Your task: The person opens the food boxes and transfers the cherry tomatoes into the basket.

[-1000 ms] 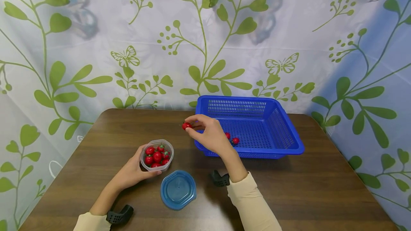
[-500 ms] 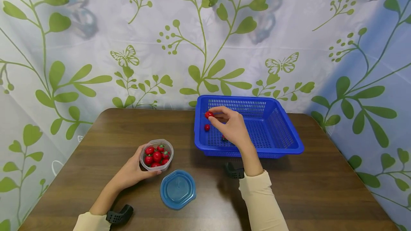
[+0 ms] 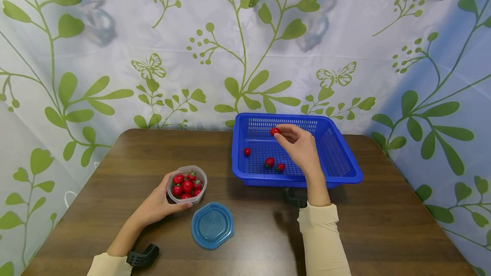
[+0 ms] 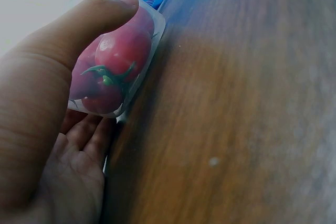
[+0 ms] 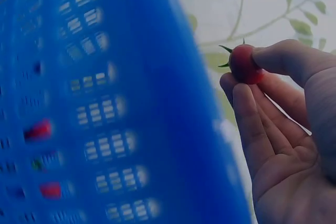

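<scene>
My right hand pinches a cherry tomato between thumb and fingertips above the blue basket. In the right wrist view the held tomato shows its green stem. Three other cherry tomatoes lie on the basket floor: one at the left, two nearer the front. At the left, my left hand grips a clear plastic container filled with several cherry tomatoes. The left wrist view shows the thumb over the container's side and the fingers beneath or behind it.
A blue lid lies flat on the brown wooden table, just right of the container and in front of the basket. A leaf-patterned curtain hangs behind the table's far edge.
My right hand has carried the cherry tomato rightward and slightly up, from the basket's left rim to over its middle. Tomatoes below are uncovered. My left hand and the container stay put.
</scene>
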A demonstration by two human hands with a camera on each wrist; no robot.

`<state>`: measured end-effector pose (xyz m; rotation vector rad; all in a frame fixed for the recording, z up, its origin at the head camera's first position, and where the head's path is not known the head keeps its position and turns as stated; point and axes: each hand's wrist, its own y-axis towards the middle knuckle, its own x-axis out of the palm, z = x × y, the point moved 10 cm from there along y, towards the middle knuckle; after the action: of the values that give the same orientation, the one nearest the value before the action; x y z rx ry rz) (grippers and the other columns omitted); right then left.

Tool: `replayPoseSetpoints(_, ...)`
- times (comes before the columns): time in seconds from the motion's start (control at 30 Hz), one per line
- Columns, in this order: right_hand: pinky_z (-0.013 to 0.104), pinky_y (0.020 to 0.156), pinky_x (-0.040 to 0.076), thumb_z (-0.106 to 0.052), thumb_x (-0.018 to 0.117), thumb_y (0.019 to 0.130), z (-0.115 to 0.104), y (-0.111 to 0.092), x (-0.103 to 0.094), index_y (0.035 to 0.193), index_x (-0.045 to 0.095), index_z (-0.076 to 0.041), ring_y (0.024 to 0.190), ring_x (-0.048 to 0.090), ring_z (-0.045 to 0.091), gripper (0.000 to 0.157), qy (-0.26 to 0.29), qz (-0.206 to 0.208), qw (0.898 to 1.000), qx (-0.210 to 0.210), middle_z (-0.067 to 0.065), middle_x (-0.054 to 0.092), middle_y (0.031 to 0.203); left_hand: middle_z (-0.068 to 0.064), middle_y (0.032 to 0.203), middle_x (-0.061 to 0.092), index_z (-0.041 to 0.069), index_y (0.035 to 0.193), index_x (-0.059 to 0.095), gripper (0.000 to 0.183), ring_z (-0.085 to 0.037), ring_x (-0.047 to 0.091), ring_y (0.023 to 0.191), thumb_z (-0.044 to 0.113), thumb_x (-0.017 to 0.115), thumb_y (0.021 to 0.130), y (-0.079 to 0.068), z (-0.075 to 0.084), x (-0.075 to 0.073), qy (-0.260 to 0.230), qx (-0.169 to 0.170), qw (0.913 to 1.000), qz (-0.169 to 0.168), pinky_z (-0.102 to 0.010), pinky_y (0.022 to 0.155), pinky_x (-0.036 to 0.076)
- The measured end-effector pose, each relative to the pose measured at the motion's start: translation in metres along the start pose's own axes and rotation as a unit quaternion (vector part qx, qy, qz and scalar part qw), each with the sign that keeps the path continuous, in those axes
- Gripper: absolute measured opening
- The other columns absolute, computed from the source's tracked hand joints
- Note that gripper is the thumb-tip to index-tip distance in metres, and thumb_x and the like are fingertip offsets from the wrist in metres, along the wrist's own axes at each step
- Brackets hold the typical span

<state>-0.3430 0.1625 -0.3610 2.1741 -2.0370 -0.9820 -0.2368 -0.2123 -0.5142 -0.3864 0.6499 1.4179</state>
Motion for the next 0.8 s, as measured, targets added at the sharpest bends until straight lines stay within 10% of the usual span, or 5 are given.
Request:
replayPoseSetpoints(0.27, 0.045, 0.096, 0.057, -0.023, 0.075, 0.097, 0.022, 0.000, -0.022, 0.123, 0.072, -0.007, 0.108, 0.073, 0.028, 0.031, -0.060, 0.027, 0.998, 0.024, 0.013, 0.075, 0.118, -0.021, 0.152, 0.048, 0.008, 0.155, 0.027, 0.105, -0.044, 0.048, 0.138, 0.043, 0.090, 0.079, 0.000, 0.001, -0.001, -0.004, 0.002, 1.0000, 0.000, -0.064, 0.110, 0.041)
replayPoseSetpoints(0.8, 0.048, 0.100, 0.055, -0.019, 0.073, 0.098, 0.045, -0.001, -0.033, 0.125, 0.069, -0.003, 0.113, 0.071, 0.034, 0.032, -0.097, 0.027, 0.993, 0.055, 0.019, 0.073, 0.122, -0.021, 0.152, 0.048, 0.009, 0.155, 0.027, 0.104, -0.045, 0.048, 0.139, 0.044, 0.089, 0.079, 0.000, -0.001, -0.001, 0.001, 0.002, 1.0000, -0.001, -0.064, 0.109, 0.041)
